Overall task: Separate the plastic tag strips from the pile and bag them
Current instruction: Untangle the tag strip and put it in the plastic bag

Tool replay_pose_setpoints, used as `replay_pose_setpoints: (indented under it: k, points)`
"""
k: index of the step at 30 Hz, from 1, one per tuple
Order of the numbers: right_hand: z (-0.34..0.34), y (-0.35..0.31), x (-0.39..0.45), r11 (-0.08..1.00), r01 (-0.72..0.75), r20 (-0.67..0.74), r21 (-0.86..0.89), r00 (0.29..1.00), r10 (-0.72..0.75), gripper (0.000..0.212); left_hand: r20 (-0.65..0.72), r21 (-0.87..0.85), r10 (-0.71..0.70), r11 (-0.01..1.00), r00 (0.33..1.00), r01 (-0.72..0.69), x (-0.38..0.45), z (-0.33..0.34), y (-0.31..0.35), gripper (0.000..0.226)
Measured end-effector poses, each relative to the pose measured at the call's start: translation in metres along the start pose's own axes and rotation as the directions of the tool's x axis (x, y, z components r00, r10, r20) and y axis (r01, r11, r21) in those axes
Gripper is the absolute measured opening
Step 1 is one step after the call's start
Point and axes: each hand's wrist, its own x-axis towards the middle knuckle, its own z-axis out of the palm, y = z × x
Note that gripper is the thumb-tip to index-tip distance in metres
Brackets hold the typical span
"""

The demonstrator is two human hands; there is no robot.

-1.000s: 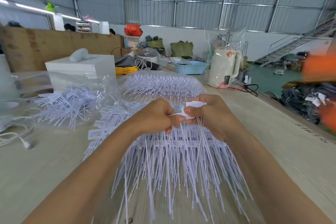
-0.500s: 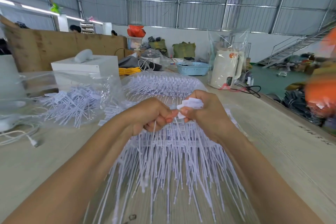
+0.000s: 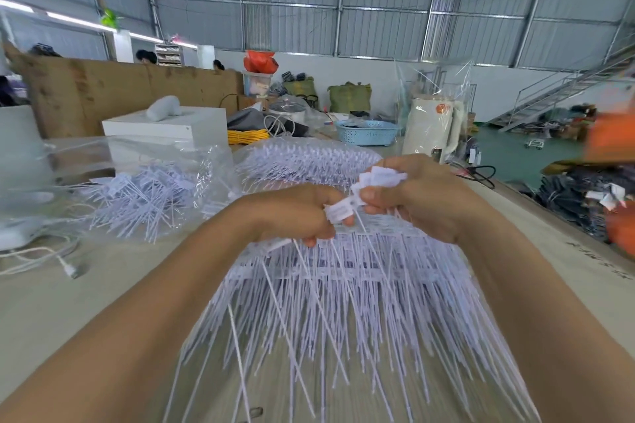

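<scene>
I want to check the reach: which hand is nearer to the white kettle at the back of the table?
Right. The right hand is just in front of the white kettle, slightly to its left; the left hand is farther left.

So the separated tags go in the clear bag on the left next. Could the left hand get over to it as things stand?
Probably yes. The clear bag lies open-sided on the table left of the left hand with nothing between them, but that hand is pinching a tag strip and would have to let go first.
</scene>
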Motion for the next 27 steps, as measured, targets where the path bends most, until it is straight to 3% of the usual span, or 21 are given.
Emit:
replay_pose_setpoints:
  k: [6, 9, 13, 15, 18, 22, 27]
  points:
    - [0.013, 0.006, -0.002, 0.962, 0.041, 0.036, -0.269, 0.999, -0.032, 0.009, 0.049, 0.02, 0.026, 0.999, 0.998, -0.027, 0.005, 0.002, 0.004, 0.02]
    - [0.017, 0.014, -0.001, 0.971, 0.041, 0.007, -0.234, 0.999, -0.04, 0.024, 0.035, 0.027, 0.053, 0.998, 0.998, -0.054, 0.008, 0.002, 0.002, 0.021]
    - [0.021, 0.017, 0.006, 0.982, 0.022, -0.045, -0.188, 0.998, -0.031, 0.022, -0.034, 0.036, 0.097, 0.995, 0.995, -0.096, 0.013, 0.005, -0.003, 0.022]
    - [0.021, 0.019, 0.01, 0.984, 0.004, -0.077, -0.18, 0.997, -0.018, 0.024, -0.075, -0.045, 0.094, 0.994, 0.993, -0.098, 0.014, 0.006, -0.006, 0.022]
    - [0.02, 0.024, 0.013, 0.992, -0.011, -0.132, -0.128, 0.991, -0.006, 0.022, -0.168, -0.093, 0.04, 0.994, 0.985, -0.056, 0.018, 0.003, -0.011, 0.038]
    - [0.019, 0.028, 0.015, 0.999, -0.014, -0.135, -0.051, 0.991, 0.007, 0.018, -0.195, -0.025, -0.016, 1.0, 0.981, 0.011, 0.02, 0.002, -0.013, 0.016]
    - [0.013, 0.027, 0.018, 0.998, -0.023, -0.121, -0.053, 0.992, 0.017, 0.007, -0.261, -0.004, -0.071, 0.997, 0.963, 0.073, 0.022, -0.003, -0.01, 0.027]
